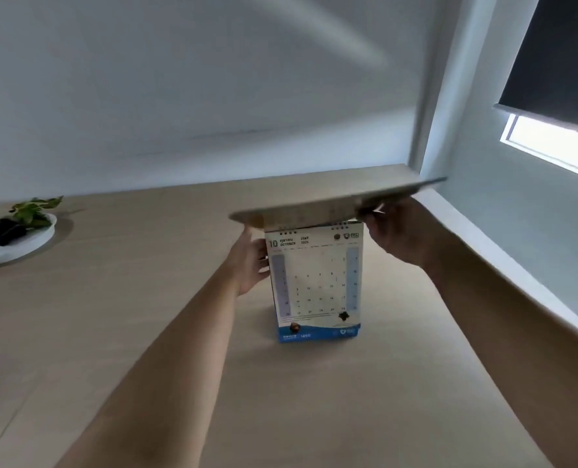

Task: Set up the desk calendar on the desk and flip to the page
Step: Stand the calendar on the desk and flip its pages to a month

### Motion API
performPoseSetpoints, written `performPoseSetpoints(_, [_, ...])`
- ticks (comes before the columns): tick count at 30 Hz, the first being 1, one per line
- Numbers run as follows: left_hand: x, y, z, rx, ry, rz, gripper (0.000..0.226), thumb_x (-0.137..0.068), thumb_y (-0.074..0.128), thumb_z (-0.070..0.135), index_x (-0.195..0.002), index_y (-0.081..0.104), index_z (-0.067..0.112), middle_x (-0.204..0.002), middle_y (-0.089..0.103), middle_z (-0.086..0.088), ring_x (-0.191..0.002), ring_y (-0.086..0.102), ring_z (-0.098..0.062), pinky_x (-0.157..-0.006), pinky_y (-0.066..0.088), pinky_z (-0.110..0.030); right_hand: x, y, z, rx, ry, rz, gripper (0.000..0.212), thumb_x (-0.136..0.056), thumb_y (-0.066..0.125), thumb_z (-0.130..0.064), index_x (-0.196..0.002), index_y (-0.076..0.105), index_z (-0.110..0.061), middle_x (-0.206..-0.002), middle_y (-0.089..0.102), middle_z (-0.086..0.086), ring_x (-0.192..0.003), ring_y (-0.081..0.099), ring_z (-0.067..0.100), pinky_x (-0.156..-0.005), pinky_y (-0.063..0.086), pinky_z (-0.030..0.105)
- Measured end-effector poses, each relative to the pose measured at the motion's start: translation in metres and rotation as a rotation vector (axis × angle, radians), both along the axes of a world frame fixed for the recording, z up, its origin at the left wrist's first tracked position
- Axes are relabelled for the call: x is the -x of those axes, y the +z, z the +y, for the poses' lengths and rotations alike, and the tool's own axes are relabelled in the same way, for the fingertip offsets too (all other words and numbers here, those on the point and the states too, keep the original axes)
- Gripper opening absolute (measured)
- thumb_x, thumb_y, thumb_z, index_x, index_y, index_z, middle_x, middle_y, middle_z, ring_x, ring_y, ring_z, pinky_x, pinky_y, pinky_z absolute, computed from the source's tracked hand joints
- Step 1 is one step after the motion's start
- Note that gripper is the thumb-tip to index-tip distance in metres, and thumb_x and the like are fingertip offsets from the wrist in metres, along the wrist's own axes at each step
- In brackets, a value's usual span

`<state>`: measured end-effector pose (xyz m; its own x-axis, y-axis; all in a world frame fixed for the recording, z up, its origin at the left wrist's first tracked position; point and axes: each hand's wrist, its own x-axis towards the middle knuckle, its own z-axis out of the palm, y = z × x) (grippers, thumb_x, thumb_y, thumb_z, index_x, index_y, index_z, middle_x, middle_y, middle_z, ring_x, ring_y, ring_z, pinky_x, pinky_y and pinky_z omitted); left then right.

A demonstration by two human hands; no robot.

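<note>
Pale wood counter (pixel 112 332), white wall behind, plant dish (pixel 17 244) sitting far left. The desk calendar (pixel 314 285) is standing upright mid-counter, showing October. Your right hand (pixel 395 234) is pinching a lifted page (pixel 331 204) at its right edge, held level above the spiral binding; the page is running left-right. Your left hand (pixel 250 261) is gripping the calendar's upper left edge. The page is probably going over the far side.

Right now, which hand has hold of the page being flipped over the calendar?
The right hand: it pinches the lifted, motion-blurred page at its right end. The left hand instead grips the left edge of the standing desk calendar, steadying it.
</note>
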<state>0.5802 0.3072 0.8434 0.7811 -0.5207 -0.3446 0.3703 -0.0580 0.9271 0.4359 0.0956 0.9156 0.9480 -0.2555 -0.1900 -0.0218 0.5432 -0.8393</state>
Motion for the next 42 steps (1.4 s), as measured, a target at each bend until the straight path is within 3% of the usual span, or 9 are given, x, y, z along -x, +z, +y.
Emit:
performPoseSetpoints(4, [0.004,0.002,-0.008,-0.083,0.075,-0.043,0.023,-0.091,0.038,0.013,-0.105,0.056,0.009,-0.096,0.067,-0.005,-0.083,0.058,-0.019,-0.077,0.046,-0.031,-0.033,0.023,0.000,-0.042,-0.072,0.009,0.031,-0.095,0.046,-0.026,-0.096,0.063,0.000,-0.067,0.075,0.010,-0.052,0.071,0.014,-0.044,0.055,0.019])
performPoseSetpoints(6, [0.008,0.004,-0.011,-0.152,0.045,-0.101,0.022,-0.090,0.039,0.006,-0.106,0.053,0.011,-0.102,0.066,-0.004,-0.094,0.058,-0.020,-0.087,0.045,-0.034,-0.043,0.026,-0.001,-0.022,-0.100,0.024,0.039,-0.096,0.044,-0.034,-0.097,0.061,0.001,-0.066,0.075,0.012,-0.054,0.072,0.015,-0.044,0.055,0.020])
performPoseSetpoints(12, [0.006,0.004,-0.015,-0.189,0.066,-0.089,0.018,-0.097,0.044,0.020,-0.110,0.052,0.010,-0.113,0.066,-0.010,-0.107,0.055,-0.025,-0.104,0.038,-0.041,-0.043,0.028,-0.003,0.024,-0.067,0.041,0.039,-0.095,0.043,-0.035,-0.096,0.062,-0.001,-0.068,0.076,0.011,-0.058,0.073,0.015,-0.049,0.057,0.020])
performPoseSetpoints(17, [-0.003,-0.008,0.007,-0.192,0.297,-0.198,0.031,-0.096,0.043,0.039,-0.098,0.058,0.012,-0.104,0.064,-0.012,-0.094,0.061,-0.025,-0.082,0.056,-0.040,-0.004,-0.001,-0.007,0.331,0.019,0.033,0.021,-0.093,0.048,-0.010,-0.110,0.058,-0.001,-0.074,0.072,0.009,-0.061,0.071,0.008,-0.051,0.053,0.015])
performPoseSetpoints(20, [0.002,-0.012,0.035,-0.118,0.044,0.085,0.046,-0.091,0.046,0.051,-0.091,0.062,0.008,-0.089,0.064,-0.010,-0.078,0.064,-0.023,-0.059,0.058,-0.030,0.019,-0.039,-0.004,0.546,0.065,0.102,0.028,-0.090,0.049,0.003,-0.112,0.058,-0.011,-0.091,0.064,0.009,-0.077,0.066,0.017,-0.056,0.056,0.018])
performPoseSetpoints(26, [0.020,-0.010,0.036,-0.206,-0.303,0.015,0.025,-0.094,0.054,0.017,-0.115,0.065,0.010,-0.102,0.074,-0.004,-0.087,0.071,-0.016,-0.079,0.058,-0.033,0.020,-0.101,0.015,0.596,-0.181,0.238,0.072,-0.085,0.064,-0.008,-0.140,0.031,-0.039,-0.092,0.070,0.017,-0.087,0.068,0.035,-0.074,0.058,0.048])
performPoseSetpoints(30, [0.023,-0.020,0.025,-0.310,-0.149,-0.141,0.026,-0.093,0.056,0.009,-0.117,0.064,0.001,-0.105,0.071,-0.009,-0.083,0.068,-0.017,-0.073,0.058,-0.031,0.014,-0.109,0.027,0.713,-0.369,0.358,0.012,-0.078,0.072,-0.025,-0.082,0.063,-0.018,-0.090,0.072,0.012,-0.088,0.068,0.033,-0.083,0.056,0.053])
performPoseSetpoints(37, [0.025,-0.029,0.032,-0.284,-0.133,-0.130,0.021,-0.092,0.059,0.013,-0.110,0.068,0.007,-0.099,0.072,-0.005,-0.081,0.068,-0.013,-0.063,0.058,-0.025,0.014,-0.105,0.026,0.703,-0.485,0.414,0.022,-0.078,0.073,-0.019,-0.058,0.062,-0.022,-0.080,0.070,0.007,-0.083,0.067,0.028,-0.081,0.057,0.042])
performPoseSetpoints(42, [0.023,-0.035,0.036,-0.261,-0.195,-0.098,0.026,-0.099,0.044,0.008,-0.101,0.068,0.014,-0.095,0.071,0.000,-0.086,0.066,-0.013,-0.078,0.056,-0.033,0.012,-0.097,0.024,0.888,-0.480,0.460,0.023,-0.078,0.072,-0.018,-0.057,0.062,-0.017,-0.076,0.069,0.010,-0.081,0.067,0.031,-0.078,0.059,0.045])
